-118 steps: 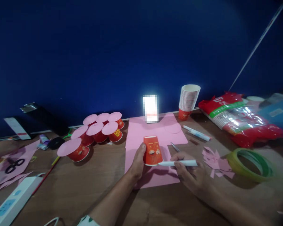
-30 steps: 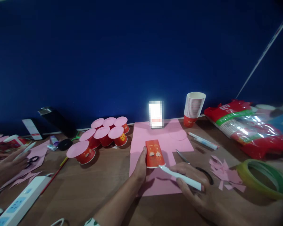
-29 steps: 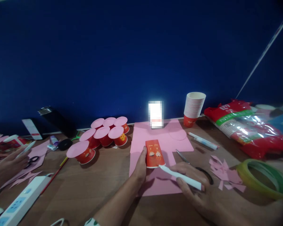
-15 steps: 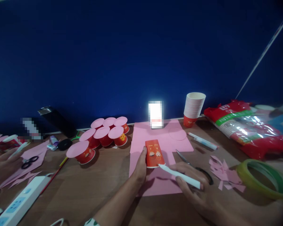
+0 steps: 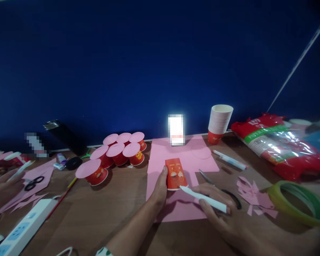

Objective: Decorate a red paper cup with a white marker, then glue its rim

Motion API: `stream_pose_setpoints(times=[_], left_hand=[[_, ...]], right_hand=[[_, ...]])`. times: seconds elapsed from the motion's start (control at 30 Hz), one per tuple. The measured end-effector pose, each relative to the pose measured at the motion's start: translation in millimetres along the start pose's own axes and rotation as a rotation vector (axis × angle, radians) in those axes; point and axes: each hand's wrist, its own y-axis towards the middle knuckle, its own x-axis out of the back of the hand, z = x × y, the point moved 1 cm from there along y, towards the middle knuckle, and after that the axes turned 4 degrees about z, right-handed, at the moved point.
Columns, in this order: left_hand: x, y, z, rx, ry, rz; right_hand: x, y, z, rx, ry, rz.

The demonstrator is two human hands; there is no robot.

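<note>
The left hand was clamped on the left side of a red paper cup, held rim-down over pink paper at the near centre. The right hand pinched a white marker, tip at the cup's near rim, with scissors partly hidden behind it.

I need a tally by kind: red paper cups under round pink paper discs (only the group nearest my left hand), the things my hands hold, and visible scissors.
Red paper cups under round pink paper discs: 7
Single red paper cup, left hand: 1
White marker pen, right hand: 1
Black-handled scissors: 2
Total: 11
</note>
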Motion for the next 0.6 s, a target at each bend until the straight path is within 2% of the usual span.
stream_pose_setpoints(times=[0.17, 0.4, 0.6], left_hand=[[-0.7, 0.2, 2.2, -0.050, 0.044, 0.085], [-2.2, -1.3, 0.9, -0.053, 0.057, 0.056], [-1.5, -1.7, 2.2, -0.131, 0.109, 0.113]], right_hand=[[-0.3, 0.5, 1.0, -0.002, 0.000, -0.014], [0.9, 0.1, -1.0, 0.021, 0.000, 0.002], [3.0, 2.1, 2.2, 0.031, -0.012, -0.023]])
